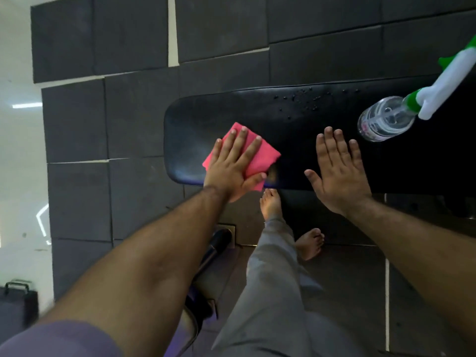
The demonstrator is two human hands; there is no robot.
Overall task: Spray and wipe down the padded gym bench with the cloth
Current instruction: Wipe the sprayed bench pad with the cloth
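The black padded bench (296,140) runs from the middle to the right edge of the view. A folded pink cloth (260,153) lies on its left end, and my left hand (233,168) presses flat on the cloth with fingers spread. My right hand (340,171) rests flat and open on the pad's near edge, holding nothing. A clear spray bottle (386,118) with a white and green trigger head stands on the bench to the right of my right hand. Small droplets (306,97) dot the pad's far edge.
Dark rubber floor tiles (134,119) surround the bench. My bare feet (307,240) and grey trouser leg are below the pad's near edge. A dark bench leg (213,251) shows beneath my left arm. A black case (15,305) sits at the lower left.
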